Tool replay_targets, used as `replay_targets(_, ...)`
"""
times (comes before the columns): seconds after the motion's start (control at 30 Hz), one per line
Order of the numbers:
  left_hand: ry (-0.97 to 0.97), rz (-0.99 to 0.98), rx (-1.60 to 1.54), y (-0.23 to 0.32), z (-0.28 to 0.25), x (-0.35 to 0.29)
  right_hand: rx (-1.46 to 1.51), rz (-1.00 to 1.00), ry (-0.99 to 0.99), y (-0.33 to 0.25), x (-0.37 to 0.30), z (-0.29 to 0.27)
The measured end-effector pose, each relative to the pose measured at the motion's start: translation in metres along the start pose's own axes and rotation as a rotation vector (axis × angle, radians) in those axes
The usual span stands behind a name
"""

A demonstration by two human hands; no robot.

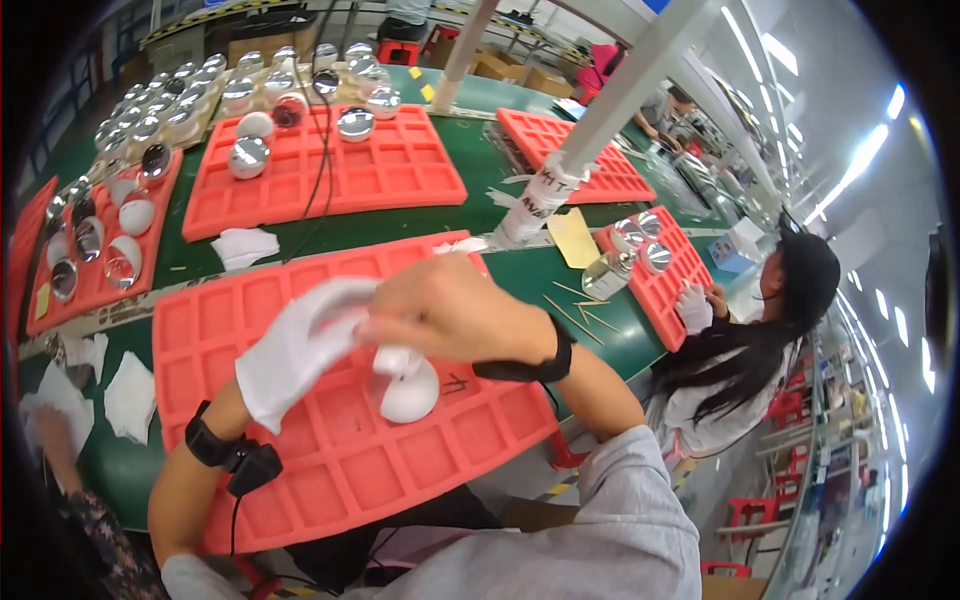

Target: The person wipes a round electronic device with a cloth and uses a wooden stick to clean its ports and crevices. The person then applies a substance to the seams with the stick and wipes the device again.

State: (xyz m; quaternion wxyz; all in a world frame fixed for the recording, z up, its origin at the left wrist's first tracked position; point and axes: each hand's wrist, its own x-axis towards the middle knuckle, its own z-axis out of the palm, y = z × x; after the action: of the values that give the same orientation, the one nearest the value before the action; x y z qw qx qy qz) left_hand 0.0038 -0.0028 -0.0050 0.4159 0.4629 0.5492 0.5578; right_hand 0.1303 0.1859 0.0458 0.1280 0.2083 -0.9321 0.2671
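Green desk [625,325]; red tray [368,482] pocketed presumably for spacing.
My right hand [437,308] has a white dome [412,398] at six o'clock, left hand [300,352] alongside; from here I can't tell either grip.

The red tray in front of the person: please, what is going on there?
The person's gloved left hand and bare right hand are close together above the red tray; whether they hold something is hidden. A white rounded piece sits on the tray, close to them. Beyond, silver balls stand on another red tray.
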Motion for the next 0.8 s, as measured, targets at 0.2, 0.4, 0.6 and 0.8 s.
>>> replay_targets(0.2,-0.032,0.194,0.671,-0.028,0.061,-0.004,0.226,0.152,0.07,0.07,-0.031,-0.001)
replay_targets(0.4,0.169,0.202,0.508,-0.057,0.087,-0.008,0.263,0.169,-0.077,0.083,-0.054,0.013)
replay_targets(0.6,-0.027,0.401,0.978,-0.046,0.078,0.003,0.223,0.147,-0.122,0.093,-0.073,0.011)
replay_targets(0.8,-0.059,0.231,0.474,-0.048,0.051,0.017,0.091,0.225,-0.114,0.062,-0.086,-0.005)
